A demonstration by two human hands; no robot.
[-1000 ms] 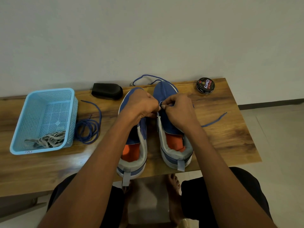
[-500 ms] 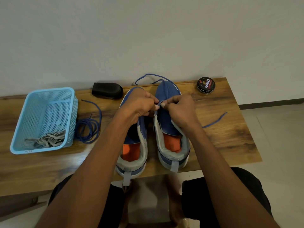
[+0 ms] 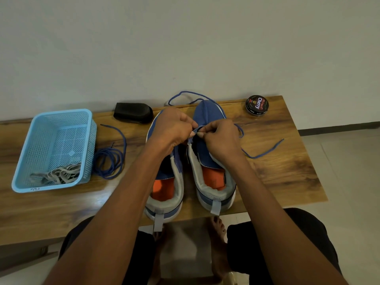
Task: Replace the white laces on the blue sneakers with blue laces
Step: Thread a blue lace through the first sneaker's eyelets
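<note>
Two blue sneakers stand side by side on the wooden table, heels toward me: the left sneaker and the right sneaker. My left hand and my right hand meet over the right sneaker's inner eyelet edge, fingertips pinching a blue lace. That lace loops past the toe and trails off to the right. A second blue lace lies coiled beside the basket. White laces lie in the blue basket.
A black shoe brush lies at the back near the wall. A round tin of shoe polish sits at the back right. The table's front edge runs above my knees and bare feet.
Both hands stay at the same eyelet spot on the right sneaker. The right sneaker has shifted slightly away from me; the lace's trailing end lies about where it was.
</note>
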